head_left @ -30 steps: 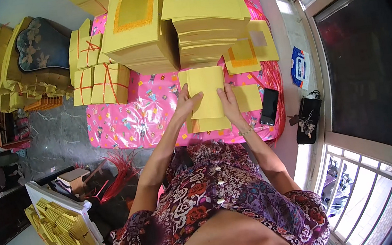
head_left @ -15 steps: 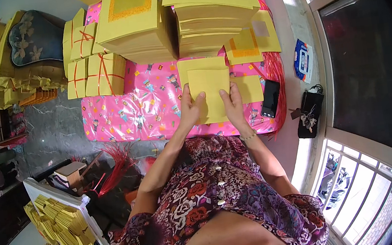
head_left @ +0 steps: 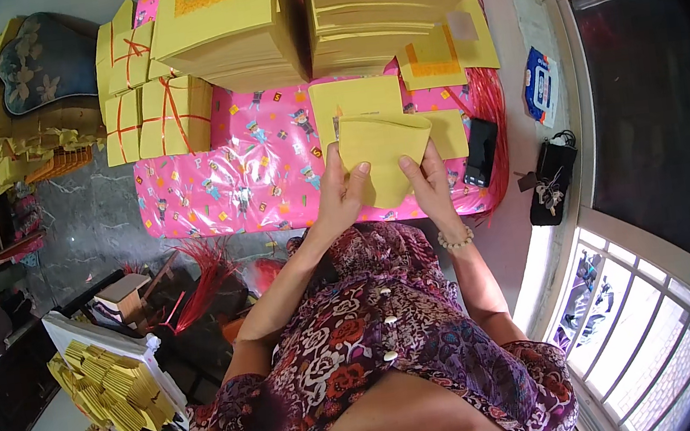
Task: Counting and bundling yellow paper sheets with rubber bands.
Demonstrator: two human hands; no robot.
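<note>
Fingers of the left hand (head_left: 345,186) and right hand (head_left: 430,181) are clamped on the paper (head_left: 380,149), one hand per side, thumbs flat on its near face, the other fingers mostly hidden behind. Paper, yellow and apparently folded, is tilted up over the near part of the pink cover (head_left: 260,187), overlapping a flat sheet (head_left: 356,93) in view; cannot tell whether its lower edge touches down. Upper edge gapes, two layers bowed apart. Handling estimate: very light, moderately springy, bends readily under thumb pressure, creases or dents if pinched hard. Surface looks matt, so slip against skin should be low; the cover is glossy, and loose paper would probably slide on it. Layer count not resolvable. Best hold, judged: both side edges at about mid-height, thumbs in front, fingers spread behind for backing; avoid the gaping upper edge, which offers little stiffness. Nearby: second sheet (head_left: 449,130) to the right, phone (head_left: 481,152) beyond it, tall stacks (head_left: 376,50) behind.
</note>
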